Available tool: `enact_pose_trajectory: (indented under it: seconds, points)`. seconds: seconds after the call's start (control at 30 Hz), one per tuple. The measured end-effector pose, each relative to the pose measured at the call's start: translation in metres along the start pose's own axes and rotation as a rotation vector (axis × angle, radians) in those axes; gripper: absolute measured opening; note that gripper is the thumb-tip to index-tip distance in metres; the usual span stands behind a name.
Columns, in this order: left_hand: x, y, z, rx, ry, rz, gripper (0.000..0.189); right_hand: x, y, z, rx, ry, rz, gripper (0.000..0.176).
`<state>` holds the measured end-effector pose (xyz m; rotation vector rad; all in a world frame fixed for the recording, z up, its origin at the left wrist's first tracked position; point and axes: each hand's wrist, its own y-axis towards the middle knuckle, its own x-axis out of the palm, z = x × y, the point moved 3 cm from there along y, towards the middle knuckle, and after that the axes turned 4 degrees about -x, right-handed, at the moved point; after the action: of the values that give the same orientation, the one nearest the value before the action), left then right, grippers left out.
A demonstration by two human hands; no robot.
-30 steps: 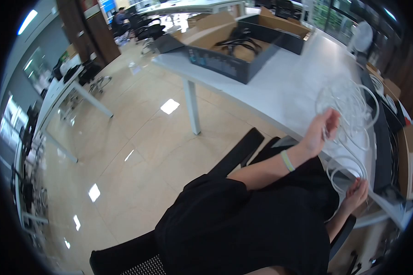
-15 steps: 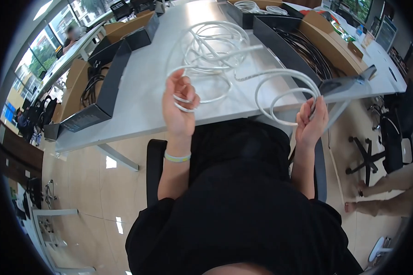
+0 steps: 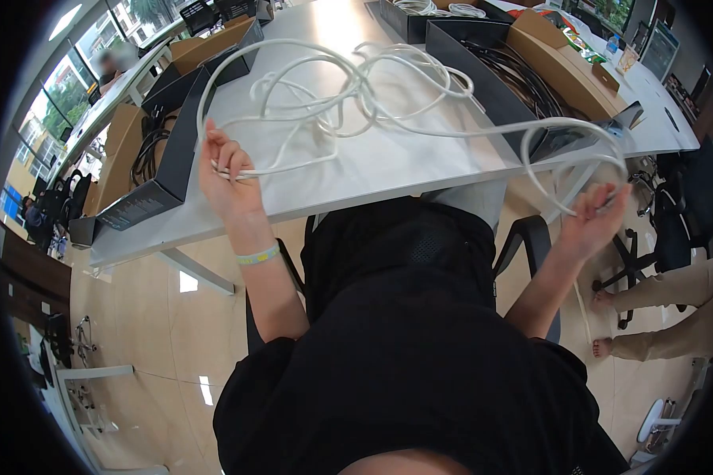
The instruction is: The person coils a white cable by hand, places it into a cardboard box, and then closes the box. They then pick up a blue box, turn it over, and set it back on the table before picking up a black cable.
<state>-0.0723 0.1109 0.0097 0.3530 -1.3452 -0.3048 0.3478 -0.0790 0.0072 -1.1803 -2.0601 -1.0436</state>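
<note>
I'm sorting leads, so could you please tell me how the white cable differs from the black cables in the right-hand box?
The white cable sprawls in loose, tangled loops over the table; the black cables lie bundled inside a dark box. The left hand and right hand grip the white cable; nothing touches the black cables. Both are looped leads.

Bright, even daylight here. It comes in from the windows (image 3: 79, 71) far out past my left hand (image 3: 228, 178), and a white glare burns on the table (image 3: 337, 20) ahead of both hands. Small shiny patches sit on the floor (image 3: 188, 281) below my left hand. The white cable (image 3: 356, 87) reads sharp, right across to my right hand (image 3: 590, 222). Edges bow hard, corners go black.
</note>
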Motion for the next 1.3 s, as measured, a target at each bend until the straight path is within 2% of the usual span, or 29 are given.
enact_pose_trajectory:
  seconds: [0.03, 0.07, 0.1, 0.13, 0.17, 0.2, 0.23, 0.3, 0.33, 0.4, 0.43, 0.5, 0.53, 0.6, 0.63, 0.7, 0.77, 0.83, 0.9, 0.93, 1.0, 1.03, 1.1, 1.13, 1.23, 1.3]
  points:
    - [-0.001, 0.002, 0.008, 0.003, 0.002, 0.004, 0.030, -0.008, 0.008, -0.006, -0.013, 0.073, -0.018, 0.025]
    - [0.000, 0.004, 0.017, 0.030, 0.182, 0.010, 0.030, -0.015, 0.013, -0.010, -0.028, 0.145, -0.035, 0.025]
    - [0.003, 0.005, 0.021, 0.055, 0.363, 0.015, 0.029, -0.016, 0.013, -0.014, -0.028, 0.145, -0.034, 0.025]
    - [0.005, 0.006, 0.020, 0.052, 0.363, 0.012, 0.029, -0.017, 0.014, -0.019, -0.065, 0.117, -0.058, 0.025]
    - [0.007, 0.005, 0.019, 0.050, 0.494, 0.027, 0.029, -0.017, 0.013, -0.024, -0.103, 0.087, -0.080, 0.026]
    - [0.010, 0.003, 0.016, 0.046, 0.624, 0.042, 0.028, -0.012, 0.009, -0.025, -0.106, 0.081, -0.076, 0.026]
    - [0.018, 0.000, 0.009, 0.040, 0.622, 0.042, 0.028, -0.002, 0.001, -0.023, -0.091, 0.070, -0.059, 0.026]
    - [0.034, -0.005, -0.005, 0.138, 0.998, 0.257, 0.029, 0.002, -0.008, -0.019, -0.083, 0.061, -0.034, 0.027]
    - [0.037, -0.006, -0.011, 0.135, 0.995, 0.247, 0.029, 0.002, -0.010, -0.014, -0.033, 0.067, -0.099, 0.027]
    - [0.045, -0.011, -0.020, 0.231, 1.360, 0.163, 0.035, 0.006, -0.015, -0.008, 0.022, 0.031, -0.155, 0.028]
    - [0.048, -0.012, -0.022, 0.223, 1.355, 0.158, 0.035, 0.007, -0.016, -0.007, 0.015, 0.025, -0.151, 0.028]
    - [0.067, -0.016, -0.026, 0.301, 1.527, -0.046, 0.041, 0.008, -0.017, -0.004, 0.088, -0.012, -0.172, 0.028]
    - [0.077, -0.018, -0.026, 0.298, 1.518, -0.060, 0.041, 0.006, -0.018, -0.003, 0.090, 0.023, -0.212, 0.028]
    - [0.104, -0.030, -0.027, 0.581, 2.006, -0.061, 0.049, 0.011, -0.024, -0.005, 0.082, -0.008, -0.226, 0.028]
    - [0.115, -0.035, -0.031, 0.576, 1.999, -0.067, 0.049, 0.015, -0.028, -0.005, 0.092, -0.037, -0.249, 0.029]
    - [0.144, -0.054, -0.044, 1.100, 2.012, -0.278, 0.054, 0.020, -0.032, -0.003, 0.090, -0.005, -0.277, 0.030]
    - [0.149, -0.070, -0.060, 1.108, 1.715, -0.584, 0.052, 0.024, -0.040, 0.000, 0.090, -0.085, -0.272, 0.030]
    - [0.157, -0.086, -0.090, 0.736, 1.591, -1.079, 0.043, 0.025, -0.043, 0.001, 0.093, -0.084, -0.315, 0.030]
    - [0.153, -0.087, -0.113, 0.550, 1.714, -1.154, 0.035, 0.025, -0.045, 0.003, 0.092, -0.082, -0.362, 0.029]
    - [0.153, -0.086, -0.116, 0.556, 1.713, -1.152, 0.035, 0.024, -0.046, 0.003, 0.088, -0.102, -0.371, 0.029]
    - [0.153, -0.079, -0.122, 0.677, 1.967, -1.037, 0.035, 0.022, -0.044, 0.003, 0.075, -0.122, -0.383, 0.029]
    - [0.152, -0.076, -0.122, 0.683, 1.964, -1.036, 0.035, 0.022, -0.043, 0.004, 0.077, -0.115, -0.392, 0.029]
    - [0.143, -0.063, -0.116, 0.694, 2.221, -0.832, 0.038, 0.021, -0.041, 0.004, 0.083, -0.108, -0.394, 0.029]
    - [0.132, -0.055, -0.116, 0.634, 2.320, -0.811, 0.045, 0.020, -0.039, 0.003, 0.089, -0.108, -0.363, 0.029]
    - [0.123, -0.050, -0.117, 0.599, 2.331, -0.908, 0.050, 0.018, -0.035, 0.004, 0.097, -0.106, -0.335, 0.030]
    - [0.112, -0.048, -0.116, 0.552, 2.340, -0.922, 0.045, 0.019, -0.033, 0.005, 0.101, -0.104, -0.332, 0.030]
